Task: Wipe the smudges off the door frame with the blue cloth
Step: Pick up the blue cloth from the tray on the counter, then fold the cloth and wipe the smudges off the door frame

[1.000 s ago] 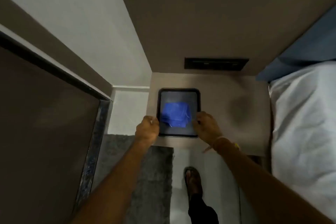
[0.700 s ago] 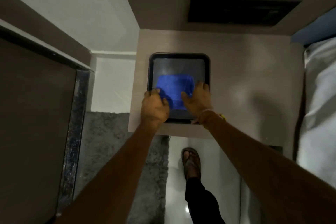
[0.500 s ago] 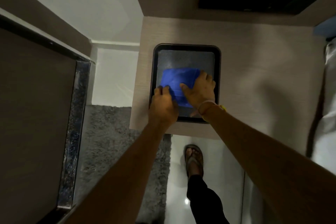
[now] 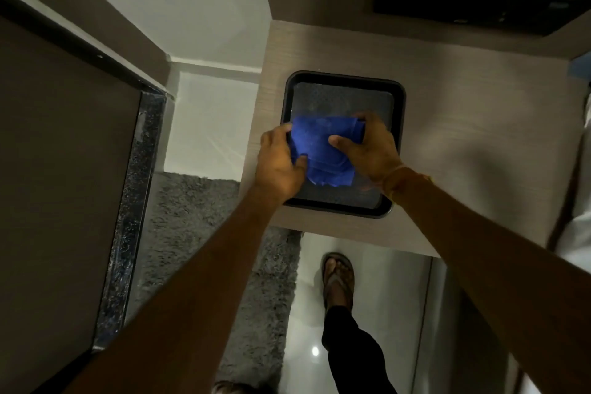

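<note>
- At the far left I see the dark door with its speckled frame edge running down beside it, and a grey shaggy rug on the floor next to that.
- My left hand grips the left edge of the blue cloth, thumb pressed on top and fingers curled over its far-left corner.
- The cloth lies bunched in the black tray, towards the near half, between both hands.
- The tray sits on a pale wooden tabletop, close to its near edge.
- My right hand clutches the cloth's right side, thumb on top, fingers wrapped round the far-right corner.
- Below, a sandalled foot stands on the glossy floor.
</note>
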`<state>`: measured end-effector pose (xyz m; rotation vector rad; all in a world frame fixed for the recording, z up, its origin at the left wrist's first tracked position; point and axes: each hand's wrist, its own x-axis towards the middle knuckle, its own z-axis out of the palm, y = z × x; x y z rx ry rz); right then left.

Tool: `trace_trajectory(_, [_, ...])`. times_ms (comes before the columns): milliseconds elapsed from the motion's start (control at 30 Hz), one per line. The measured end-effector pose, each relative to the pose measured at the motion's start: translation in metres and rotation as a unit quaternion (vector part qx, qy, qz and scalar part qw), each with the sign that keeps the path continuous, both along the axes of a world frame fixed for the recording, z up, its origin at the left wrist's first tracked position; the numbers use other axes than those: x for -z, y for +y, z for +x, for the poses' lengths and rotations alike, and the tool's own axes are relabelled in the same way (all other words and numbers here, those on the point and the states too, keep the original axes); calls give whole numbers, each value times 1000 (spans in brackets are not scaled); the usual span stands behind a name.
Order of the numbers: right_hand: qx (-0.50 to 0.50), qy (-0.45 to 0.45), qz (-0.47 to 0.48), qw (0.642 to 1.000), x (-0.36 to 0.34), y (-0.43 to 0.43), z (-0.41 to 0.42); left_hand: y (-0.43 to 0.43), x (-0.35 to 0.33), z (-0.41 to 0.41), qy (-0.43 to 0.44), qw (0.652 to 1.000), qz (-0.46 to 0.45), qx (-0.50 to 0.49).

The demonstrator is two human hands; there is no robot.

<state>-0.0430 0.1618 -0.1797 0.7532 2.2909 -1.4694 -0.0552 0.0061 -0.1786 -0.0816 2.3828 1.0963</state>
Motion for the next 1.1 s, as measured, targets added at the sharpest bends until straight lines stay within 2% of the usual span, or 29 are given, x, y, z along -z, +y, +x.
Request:
trace_trajectory(67, [-39, 41, -99, 993, -22, 2, 2, -8, -21, -5, -71, 987, 133, -63])
trace_trajectory(133, [-66, 85, -169, 980, -50, 2, -2, -22, -50, -10, -128, 959, 239, -82])
trace_trajectory(233, [-97, 123, -231, 960, -97, -6, -15, -49, -99, -19, -141, 951, 270, -42])
trace_trajectory(367, [-103, 128, -261, 951, -164, -40, -26, -84, -182, -20, -79, 970, 225, -46])
trace_trajectory(433, [-130, 158, -212, 956, -199, -64, -20, -102, -227, -13, -40, 974, 203, -88])
trace_trajectory(500, [-211, 208, -136, 945, -242, -97, -5, -124, -278, 1, 4, 974, 183, -131])
trace_trajectory(533, [-266, 248, -86, 927, -261, -116, 6, -134, -301, 9, 25, 972, 178, -148])
trace_trajectory(633, [-390, 386, 30, 835, -318, -186, 45, -175, -379, 46, 102, 962, 155, -198])
trace_trajectory(667, [-389, 411, 27, 824, -337, -209, 56, -188, -402, 58, 127, 959, 134, -213])
trace_trajectory(733, [-353, 437, -19, 827, -382, -252, 73, -218, -448, 84, 184, 954, 68, -226])
trace_trajectory(833, [-289, 460, -82, 835, -451, -307, 91, -263, -519, 124, 242, 952, -32, -187])
trace_trajectory(900, [-273, 489, -111, 821, -500, -349, 105, -297, -570, 160, 272, 946, -54, -167])
trace_trajectory(967, [-273, 515, -142, 801, -543, -388, 125, -329, -615, 198, 338, 922, -98, -161])
trace_trajectory(1100, [-273, 595, -206, 727, -620, -473, 186, -395, -683, 295, 489, 817, -255, -173])
